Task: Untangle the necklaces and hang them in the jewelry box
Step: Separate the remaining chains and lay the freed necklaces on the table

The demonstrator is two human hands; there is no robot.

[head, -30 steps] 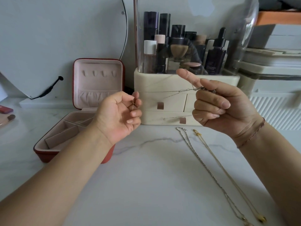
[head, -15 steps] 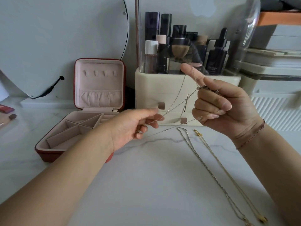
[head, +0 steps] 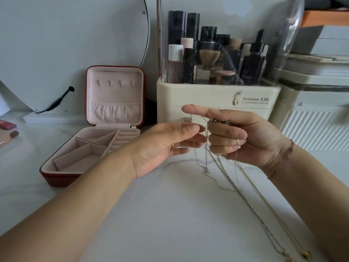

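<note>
My right hand (head: 243,137) is raised in front of the organizer and pinches the tangled knot of a thin silver necklace (head: 205,163); its loops hang down to the table. My left hand (head: 166,146) reaches in from the left with fingers extended, their tips at the hanging strands just below the knot. Two gold necklaces (head: 264,214) lie straight on the marble table, running from under my right hand to the lower right. The red jewelry box (head: 62,174) stands open on the left, its pink lid upright with a row of small hooks (head: 115,83).
A cream cosmetics organizer (head: 217,103) full of bottles stands directly behind my hands. A round mirror (head: 56,44) leans behind the jewelry box. White storage bins (head: 311,110) fill the right side. A makeup brush (head: 11,136) lies at the far left edge.
My left hand moved right and up, from pulling a strand out at the left to reaching the strands by my right hand. The taut chain now hangs slack toward the table.
</note>
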